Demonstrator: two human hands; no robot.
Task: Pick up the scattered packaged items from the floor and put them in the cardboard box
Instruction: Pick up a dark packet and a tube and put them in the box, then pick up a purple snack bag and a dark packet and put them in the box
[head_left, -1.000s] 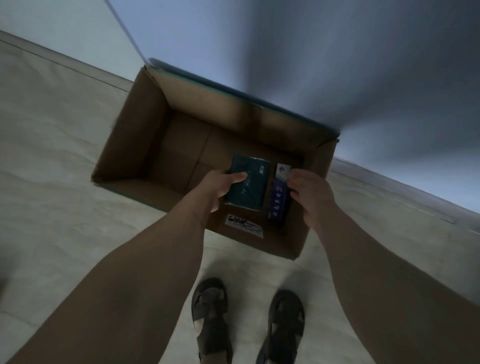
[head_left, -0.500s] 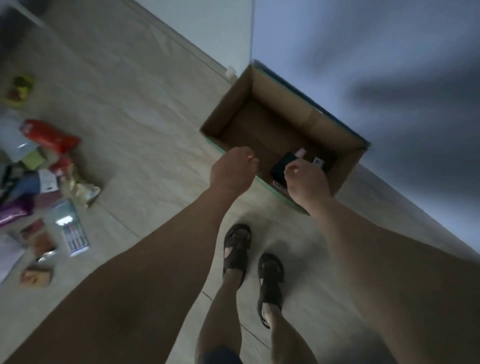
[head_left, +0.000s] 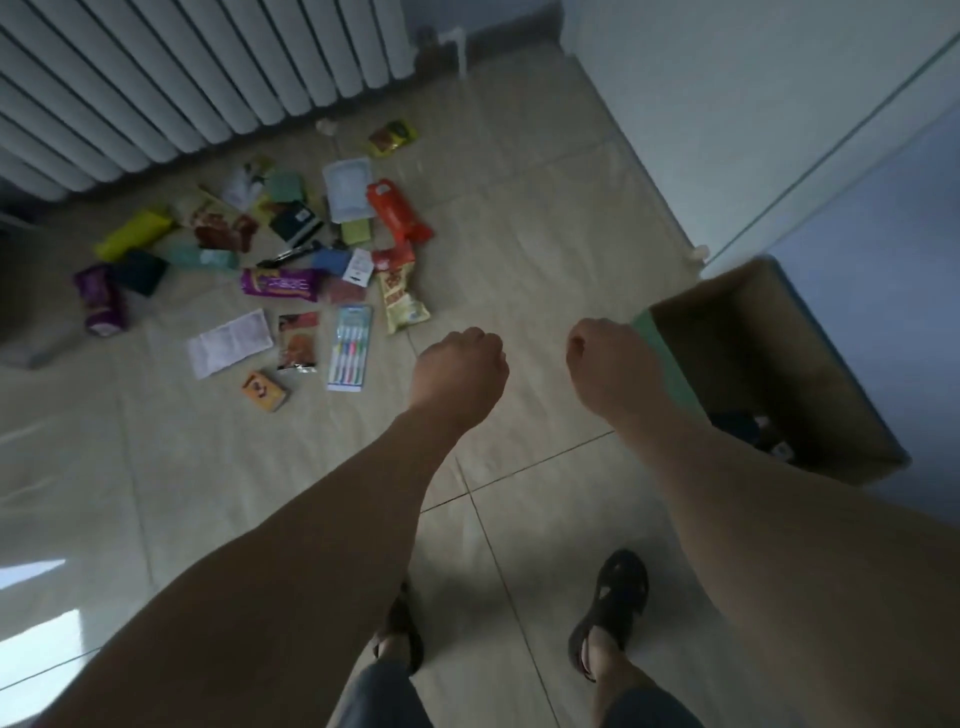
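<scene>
A person stands on a tiled floor (head_left: 519, 218) with both bare arms stretched forward and down, each grip curled into a loose fist that holds nothing: the left hand (head_left: 460, 366) hangs over bare tile, and the right hand (head_left: 608, 364) hangs just beside the near-left rim of an open cardboard box (head_left: 810, 332). The box sits against the pale wall at the floor's right edge, and a few dark packets (head_left: 748, 428) lie in its near corner, partly hidden by the right forearm. The scattered packaged items lie in a loose heap on the floor well to the left of the box, in front of a white ribbed radiator (head_left: 171, 78) at the far-left edge. Nearest the left hand are a carded set of toothbrushes (head_left: 350, 347) and a cream snack bag (head_left: 400, 301); beyond them lie a red packet (head_left: 397, 213), a purple bar wrapper (head_left: 280, 283), a white sachet (head_left: 231, 349), a small orange box (head_left: 265, 391), a yellow-green pouch (head_left: 135, 234) and a clear plastic tray (head_left: 349, 189). The person's feet, in dark sandals (head_left: 615, 603), stand on the tiles at the near edge.
</scene>
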